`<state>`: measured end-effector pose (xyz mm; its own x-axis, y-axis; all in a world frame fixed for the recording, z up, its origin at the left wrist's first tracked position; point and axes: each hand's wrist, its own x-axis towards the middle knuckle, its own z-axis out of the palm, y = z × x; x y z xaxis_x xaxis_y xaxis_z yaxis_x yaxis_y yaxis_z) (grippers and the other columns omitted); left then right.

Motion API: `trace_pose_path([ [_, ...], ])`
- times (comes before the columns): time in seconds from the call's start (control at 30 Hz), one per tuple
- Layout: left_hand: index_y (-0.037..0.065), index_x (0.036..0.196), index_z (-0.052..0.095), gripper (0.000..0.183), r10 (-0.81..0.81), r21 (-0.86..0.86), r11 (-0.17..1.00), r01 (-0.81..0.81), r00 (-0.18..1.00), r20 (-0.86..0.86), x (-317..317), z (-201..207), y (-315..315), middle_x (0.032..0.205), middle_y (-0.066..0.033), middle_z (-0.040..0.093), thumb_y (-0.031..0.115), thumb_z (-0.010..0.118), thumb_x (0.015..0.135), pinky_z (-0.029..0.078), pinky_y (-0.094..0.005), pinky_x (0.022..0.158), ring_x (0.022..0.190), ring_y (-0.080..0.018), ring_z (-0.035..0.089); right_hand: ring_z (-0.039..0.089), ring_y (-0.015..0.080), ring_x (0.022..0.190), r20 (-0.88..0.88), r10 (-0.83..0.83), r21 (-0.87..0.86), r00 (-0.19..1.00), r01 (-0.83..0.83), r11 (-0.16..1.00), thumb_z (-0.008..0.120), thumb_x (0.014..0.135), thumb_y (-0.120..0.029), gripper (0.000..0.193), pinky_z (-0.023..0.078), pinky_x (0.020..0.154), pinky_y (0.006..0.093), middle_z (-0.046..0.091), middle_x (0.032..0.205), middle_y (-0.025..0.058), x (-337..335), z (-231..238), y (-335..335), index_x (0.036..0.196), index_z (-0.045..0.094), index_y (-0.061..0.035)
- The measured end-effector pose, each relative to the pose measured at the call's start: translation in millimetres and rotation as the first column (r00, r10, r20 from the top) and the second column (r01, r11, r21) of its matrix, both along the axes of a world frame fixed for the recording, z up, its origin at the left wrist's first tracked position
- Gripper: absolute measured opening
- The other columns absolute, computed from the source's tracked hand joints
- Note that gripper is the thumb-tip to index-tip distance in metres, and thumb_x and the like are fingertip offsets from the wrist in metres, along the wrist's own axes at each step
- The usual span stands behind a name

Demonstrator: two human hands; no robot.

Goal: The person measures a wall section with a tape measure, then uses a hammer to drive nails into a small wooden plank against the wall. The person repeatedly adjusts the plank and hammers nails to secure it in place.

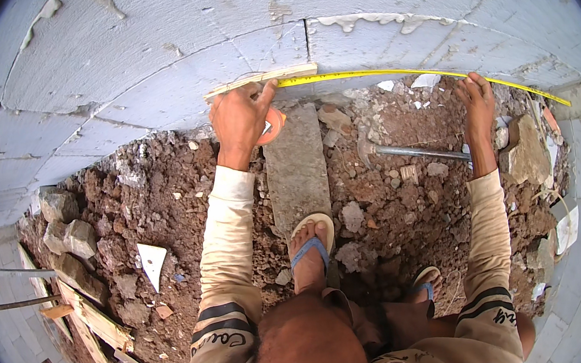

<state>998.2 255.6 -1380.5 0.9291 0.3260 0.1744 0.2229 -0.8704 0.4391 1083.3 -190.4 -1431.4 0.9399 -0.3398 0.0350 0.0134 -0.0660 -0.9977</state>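
My left hand (238,121) is closed around a round orange tape measure (272,128), its thumb up against a thin wooden strip (300,71) that lies along the foot of the grey block wall (217,60). From there the yellow tape blade (371,72) runs out to the right, bowing along the wall, and its end (565,103) reaches the right-hand corner. Farther along, my right hand (476,102) pinches the blade between thumb and fingers. Below it, a hammer (414,152) with a metal shaft lies on the soil, the shaft's end partly behind my right wrist.
A flat stone slab (294,166) runs from the wall to my sandalled foot (309,248). Lumpy brown soil (162,197) surrounds it. Rocks (65,234) and broken planks (93,318) lie at left, a large stone (524,149) at right. Block walls also rise on both sides.
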Motion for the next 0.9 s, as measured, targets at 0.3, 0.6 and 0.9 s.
trace_pose_path([
  [0.3, 0.008, 0.088, 0.083, 0.048, -0.007, 0.005, 1.0, 0.006, 0.999, 0.032, 0, -1, -1, 0.055, -0.0123, 0.066, 0.055, 0.074, 0.087, 0.056, -0.0417, 0.065, 0.055, -0.0307, 0.068, 0.061, 0.019, 0.112, -0.004, 0.028, -0.06, 1.0, -0.028, 0.998, 0.064, 0.098, -0.015, 0.031, 0.052, 0.095, 0.0341, 0.061, 0.124, 0.0115, 1, 0, 0, 0.124, 0.062, 0.0012],
  [0.6, 0.009, 0.088, 0.083, 0.048, -0.012, 0.041, 0.999, 0.009, 0.997, 0.078, 0, -7, 0, 0.051, -0.0099, 0.062, 0.056, 0.075, 0.085, 0.054, -0.0407, 0.058, 0.051, -0.0285, 0.065, 0.059, 0.0171, 0.112, -0.035, 0.068, -0.086, 0.997, -0.071, 0.994, 0.066, 0.098, -0.015, 0.028, 0.052, 0.093, 0.0323, 0.062, 0.122, 0.0101, -4, -3, 10, 0.122, 0.065, -0.0004],
  [0.9, 0.01, 0.088, 0.083, 0.047, 0.031, 0.012, 0.999, -0.032, 0.997, 0.075, 0, -10, -7, 0.049, -0.0103, 0.061, 0.057, 0.075, 0.084, 0.051, -0.0403, 0.052, 0.046, -0.0275, 0.062, 0.059, 0.0177, 0.11, -0.031, 0.07, -0.147, 0.997, -0.074, 0.986, 0.065, 0.099, -0.016, 0.025, 0.052, 0.094, 0.0337, 0.062, 0.123, 0.0099, -5, 6, 16, 0.119, 0.066, -0.0003],
])
